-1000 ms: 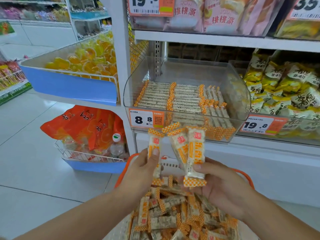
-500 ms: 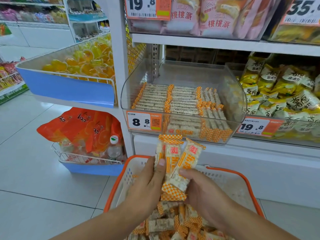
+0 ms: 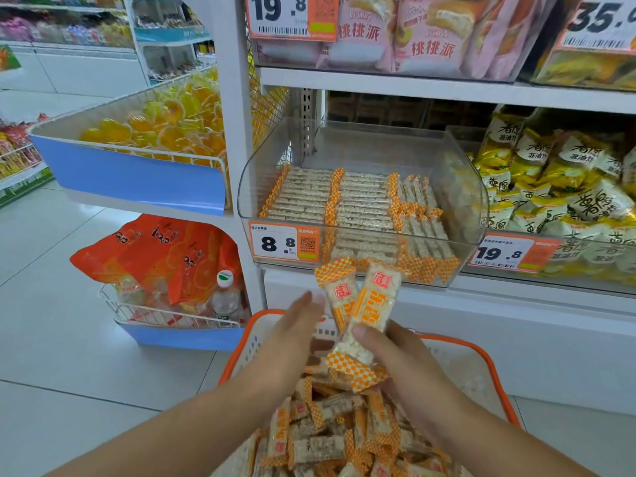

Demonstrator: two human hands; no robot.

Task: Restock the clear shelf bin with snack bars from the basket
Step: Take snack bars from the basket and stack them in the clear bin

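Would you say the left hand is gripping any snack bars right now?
No, the left hand is open and flat beside the snack bars, which only the right hand holds.

The left hand, which pinched the snack bars half a second ago, has let go and spread flat beside them, leaving the right hand gripping the bunch alone.

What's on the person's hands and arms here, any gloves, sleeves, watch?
Nothing worn that shows. The left hand and right hand are both bare, no gloves, and no rings visible. Both forearms are uncovered to the bottom edge of the picture: no sleeves, watch, bands or markings in view. The left hand's fingers are a little blurred.
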